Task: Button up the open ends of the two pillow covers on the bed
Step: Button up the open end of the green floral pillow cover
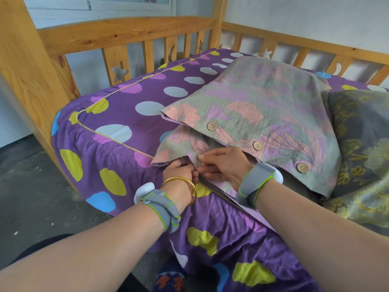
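At the near edge of the purple spotted bedsheet [130, 114], the left hand [181, 171] and right hand [223, 165] met, fingers pinched together on the lower flap of the pastel floral pillow cover [263, 98], apparently working a buttonhole. Next, that hole needs bringing up to a round wooden button [212, 126] beyond. Far right lay the grey-and-yellow pillow cover [362, 133], seemingly untouched.

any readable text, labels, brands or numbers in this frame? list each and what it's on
None readable.
The pastel floral pillow cover with round wooden buttons, the purple polka-dot bedsheet, the grey wrist straps and the pine bed frame bear patterns or cut-out shapes only, no lettering.
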Motion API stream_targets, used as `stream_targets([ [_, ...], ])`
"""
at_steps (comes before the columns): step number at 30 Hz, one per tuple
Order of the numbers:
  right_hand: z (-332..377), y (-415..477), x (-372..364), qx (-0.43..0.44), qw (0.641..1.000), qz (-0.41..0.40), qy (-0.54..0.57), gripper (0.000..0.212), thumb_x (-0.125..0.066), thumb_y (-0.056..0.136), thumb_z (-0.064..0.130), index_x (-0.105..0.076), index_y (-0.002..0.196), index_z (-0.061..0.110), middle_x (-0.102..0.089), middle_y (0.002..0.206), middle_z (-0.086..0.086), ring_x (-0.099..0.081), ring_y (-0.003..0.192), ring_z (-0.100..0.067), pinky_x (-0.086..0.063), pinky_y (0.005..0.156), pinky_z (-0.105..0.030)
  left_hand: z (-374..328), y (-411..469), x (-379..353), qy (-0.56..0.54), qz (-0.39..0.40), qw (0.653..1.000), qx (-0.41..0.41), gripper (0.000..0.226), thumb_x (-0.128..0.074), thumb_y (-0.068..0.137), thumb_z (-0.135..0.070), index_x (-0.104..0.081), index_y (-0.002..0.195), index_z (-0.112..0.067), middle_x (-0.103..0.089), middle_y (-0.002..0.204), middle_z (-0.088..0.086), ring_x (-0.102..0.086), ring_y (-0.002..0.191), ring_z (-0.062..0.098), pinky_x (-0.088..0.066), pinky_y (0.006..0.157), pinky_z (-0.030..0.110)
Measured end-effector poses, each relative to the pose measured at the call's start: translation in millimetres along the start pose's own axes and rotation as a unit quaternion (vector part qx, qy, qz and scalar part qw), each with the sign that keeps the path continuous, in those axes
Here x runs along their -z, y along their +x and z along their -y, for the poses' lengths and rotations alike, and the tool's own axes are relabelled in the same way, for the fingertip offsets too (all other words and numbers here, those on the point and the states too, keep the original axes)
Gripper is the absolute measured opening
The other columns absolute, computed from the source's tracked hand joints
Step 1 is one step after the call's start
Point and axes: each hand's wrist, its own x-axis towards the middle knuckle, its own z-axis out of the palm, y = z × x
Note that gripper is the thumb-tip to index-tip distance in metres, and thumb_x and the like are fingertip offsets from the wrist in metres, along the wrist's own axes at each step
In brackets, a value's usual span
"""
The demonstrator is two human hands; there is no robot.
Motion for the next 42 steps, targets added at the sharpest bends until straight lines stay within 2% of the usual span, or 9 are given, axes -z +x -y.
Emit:
stream_targets([
  [5, -8.0, 10.0, 3.2, 0.111, 0.957, -0.103, -0.246, 0.014, -0.073, 0.075, 0.019, -0.068, 0.062, 0.018, -0.072, 0.063, -0.005, -0.069, 0.054, -0.013, -0.060, 0.062, -0.030, -1.6, 0.7, 1.9, 0.094, 0.016, 0.994, -0.058, 0.030, -0.055, 0.080, 0.011, -0.055, 0.059, -0.011, -0.047, 0.028, -0.005, -0.043, 0.022, 0.004, -0.036, 0.030, 0.011],
  [10, -5.2, 8.4, 0.7, 0.276, 0.741, -0.157, -0.591, 0.014, -0.058, 0.084, 0.036, -0.061, 0.090, 0.024, -0.071, 0.093, -0.006, -0.065, 0.088, -0.032, -0.045, 0.068, -0.033, -10.9, -1.9, -6.2, 0.269, 0.043, 0.953, -0.134, 0.033, -0.055, 0.065, -0.038, -0.064, 0.064, -0.006, -0.073, 0.077, 0.020, -0.071, 0.075, 0.035, -0.058, 0.075, 0.051],
  [12, -7.9, 7.4, 2.2, 0.345, 0.675, -0.154, -0.634, 0.022, -0.053, 0.088, 0.035, -0.057, 0.100, 0.017, -0.069, 0.099, -0.007, -0.064, 0.090, -0.034, -0.038, 0.065, -0.034, -16.9, -5.6, -6.2, 0.271, 0.042, 0.953, -0.133, 0.040, -0.061, 0.071, -0.047, -0.061, 0.061, -0.008, -0.069, 0.067, 0.016, -0.068, 0.060, 0.029, -0.059, 0.068, 0.045],
  [16, -12.3, 7.7, 14.6, 0.391, 0.669, -0.116, -0.621, 0.025, -0.054, 0.085, 0.037, -0.057, 0.097, 0.016, -0.068, 0.097, -0.005, -0.064, 0.085, -0.033, -0.038, 0.063, -0.034, -16.9, -4.4, -2.3, 0.185, 0.024, 0.979, -0.076, 0.037, -0.073, 0.079, -0.030, -0.049, 0.062, -0.007, -0.049, 0.052, 0.010, -0.038, 0.021, 0.007, -0.039, 0.033, 0.017],
  [21, -23.9, 9.8, 13.5, 0.491, 0.609, -0.124, -0.611, 0.025, -0.051, 0.071, 0.040, -0.058, 0.073, 0.016, -0.063, 0.067, -0.002, -0.059, 0.050, -0.028, -0.038, 0.040, -0.029, -12.7, 11.0, 0.3, 0.131, -0.009, 0.991, -0.031, 0.033, -0.077, 0.074, -0.018, -0.046, 0.070, -0.007, -0.049, 0.054, 0.009, -0.034, 0.020, 0.005, -0.038, 0.044, 0.022],
  [24, -25.7, 15.0, 15.4, 0.454, 0.667, -0.142, -0.574, 0.017, -0.062, 0.073, 0.036, -0.060, 0.075, 0.019, -0.066, 0.070, 0.000, -0.062, 0.058, -0.027, -0.042, 0.048, -0.030, -9.3, 15.9, 1.8, 0.110, -0.012, 0.994, -0.019, 0.033, -0.075, 0.077, -0.015, -0.043, 0.067, -0.010, -0.049, 0.048, 0.006, -0.036, 0.019, 0.004, -0.036, 0.040, 0.018],
  [30, -7.8, 14.9, 1.4, 0.046, 0.990, -0.058, -0.124, 0.010, -0.072, 0.082, 0.017, -0.072, 0.079, 0.008, -0.068, 0.064, -0.008, -0.062, 0.046, -0.014, -0.058, 0.054, -0.031, -2.3, 24.0, 1.1, 0.100, -0.010, 0.995, 0.003, 0.027, -0.072, 0.079, -0.015, -0.052, 0.063, -0.006, -0.048, 0.027, -0.003, -0.044, 0.037, 0.016, -0.032, 0.044, 0.020],
  [37, -6.3, 9.2, 4.5, -0.045, 0.994, 0.003, -0.096, 0.013, -0.071, 0.084, 0.018, -0.073, 0.085, 0.006, -0.061, 0.060, 0.000, -0.041, 0.035, -0.001, -0.035, 0.034, -0.011, -15.1, 25.2, 2.8, 0.104, -0.111, 0.987, -0.055, 0.058, -0.067, 0.062, -0.047, -0.064, 0.104, -0.006, -0.069, 0.100, 0.014, -0.068, 0.090, 0.031, -0.057, 0.082, 0.043],
  [42, -9.0, -0.8, 7.3, 0.004, 0.987, 0.037, -0.159, 0.018, -0.067, 0.088, 0.015, -0.070, 0.096, -0.001, -0.066, 0.065, -0.006, -0.052, 0.034, -0.002, -0.038, 0.034, -0.013, -38.5, 38.4, 16.5, 0.106, -0.259, 0.943, -0.178, 0.021, -0.057, 0.085, -0.012, -0.064, 0.105, -0.008, -0.062, 0.099, 0.012, -0.060, 0.096, 0.026, -0.042, 0.081, 0.029],
])
